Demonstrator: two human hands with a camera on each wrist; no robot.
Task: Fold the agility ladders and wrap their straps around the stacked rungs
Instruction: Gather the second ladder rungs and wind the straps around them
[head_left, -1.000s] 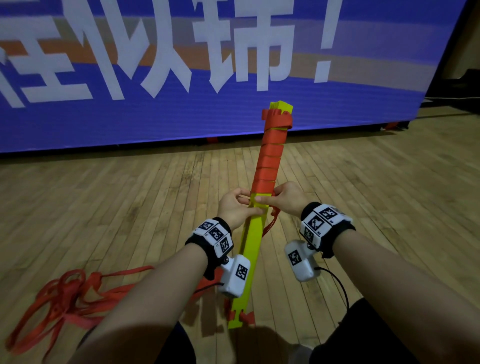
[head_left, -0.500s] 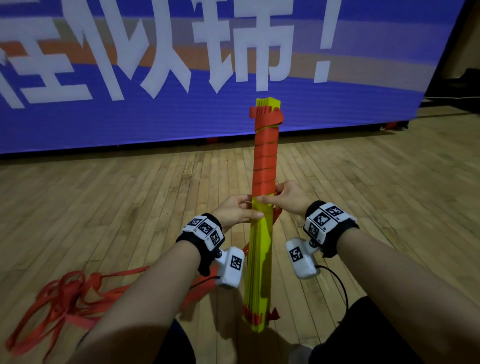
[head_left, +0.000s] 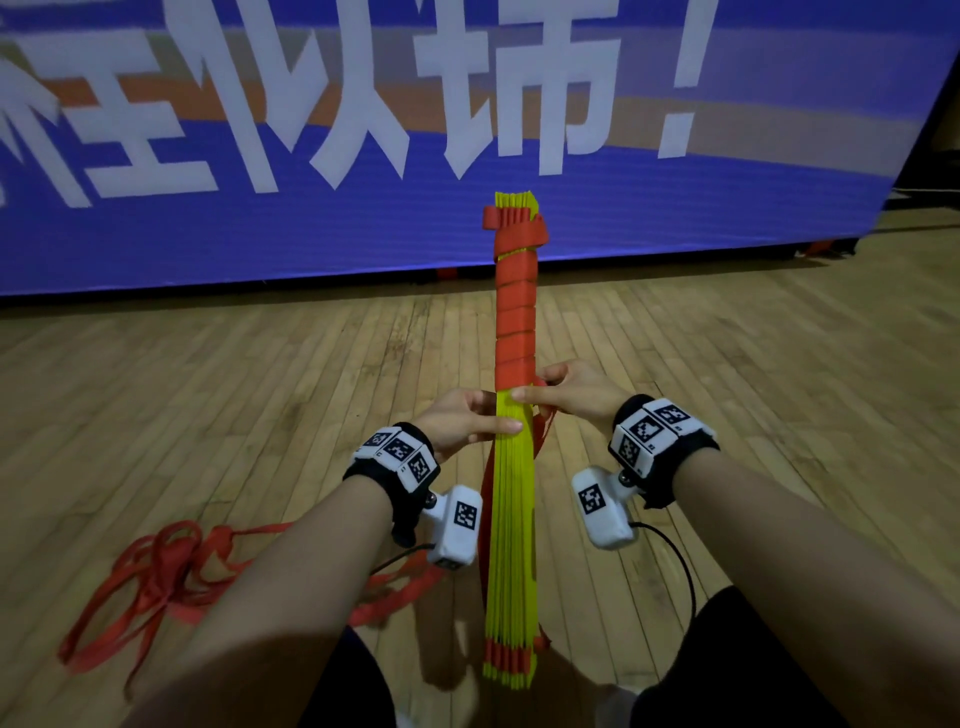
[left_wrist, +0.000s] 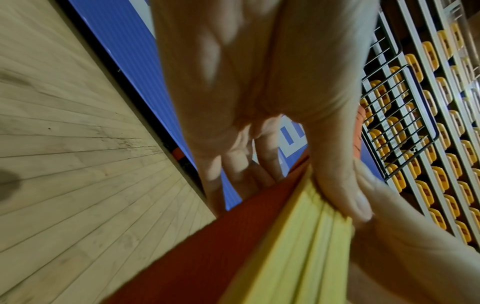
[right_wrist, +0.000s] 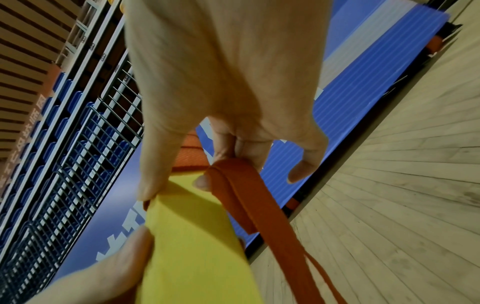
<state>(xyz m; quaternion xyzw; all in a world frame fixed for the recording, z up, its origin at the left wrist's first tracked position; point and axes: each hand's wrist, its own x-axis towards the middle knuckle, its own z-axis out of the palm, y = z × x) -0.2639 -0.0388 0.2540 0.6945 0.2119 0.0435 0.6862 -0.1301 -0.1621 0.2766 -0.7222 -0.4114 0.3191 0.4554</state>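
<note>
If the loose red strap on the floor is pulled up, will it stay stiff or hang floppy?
Probably floppy: the loose red strap lies in limp, tangled loops on the floor. It looks thin, so likely light. The loops may snag when pulled.

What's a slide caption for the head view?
Both hands grip yellow stacked plastic rungs, half wound in orange webbing strap.

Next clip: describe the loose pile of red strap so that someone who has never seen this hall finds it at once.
Start at the big blue banner and come down the wooden floor to its near left part. There, left of the left hand, lies the loose red strap in tangled loops. Unlike the strap wound around the yellow rungs, it lies slack.
</note>
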